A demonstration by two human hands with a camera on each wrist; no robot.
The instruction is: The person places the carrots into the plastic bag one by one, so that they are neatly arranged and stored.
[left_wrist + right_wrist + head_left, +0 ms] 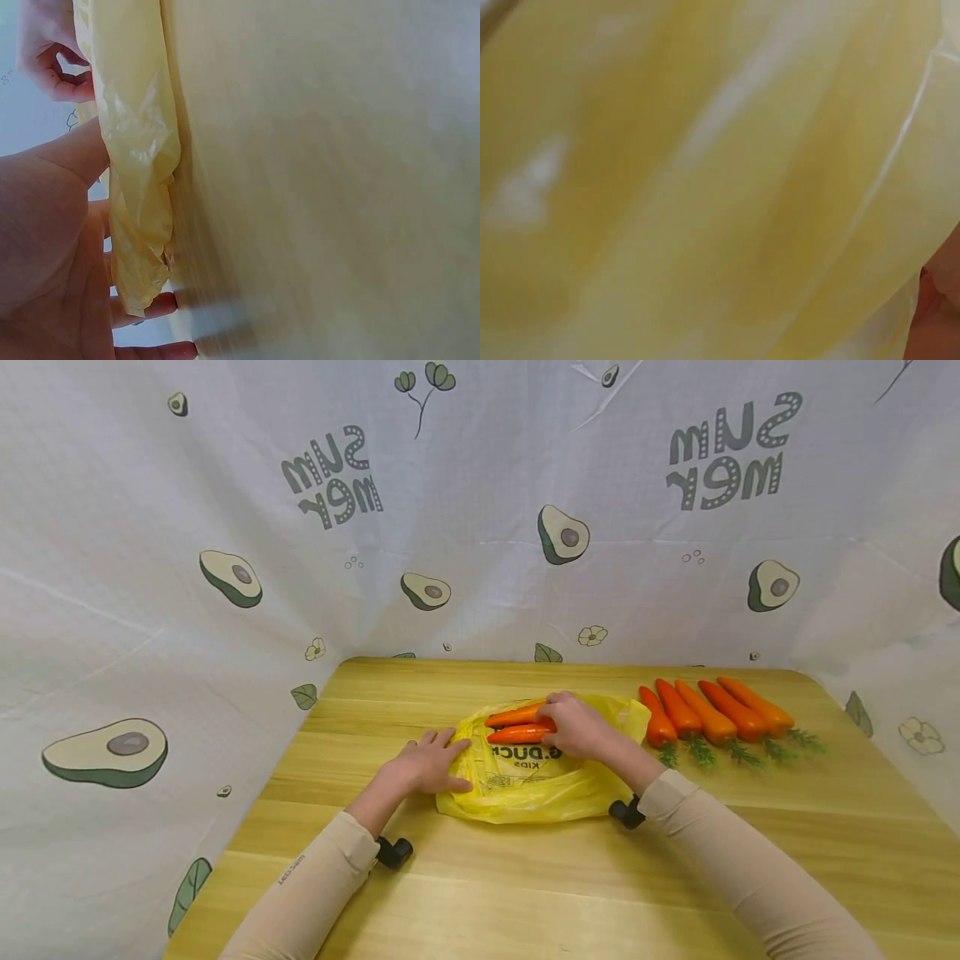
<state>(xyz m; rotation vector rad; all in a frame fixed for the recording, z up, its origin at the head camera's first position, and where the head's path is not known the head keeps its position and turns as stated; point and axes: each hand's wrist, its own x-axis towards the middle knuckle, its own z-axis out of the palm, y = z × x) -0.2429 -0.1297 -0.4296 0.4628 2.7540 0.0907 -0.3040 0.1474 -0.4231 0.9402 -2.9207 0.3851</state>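
Note:
A yellow plastic bag [525,793] with dark lettering lies crumpled on the table. On it are two orange carrots, an upper one [510,717] and a lower one [517,734], their tips pointing left. My right hand [576,727] bends its fingers round the carrots' right ends, which it hides; in the left wrist view its curled fingers [73,88] appear beyond the bag. My left hand [423,766] rests with fingers spread at the bag's left edge. Yellow film [705,180] fills most of the right wrist view.
Several orange carrots [712,718] with green leafy tops lie in a row on the wooden table [480,893], right of the bag. A white cloth [480,485] printed with avocados hangs behind the table and along its sides.

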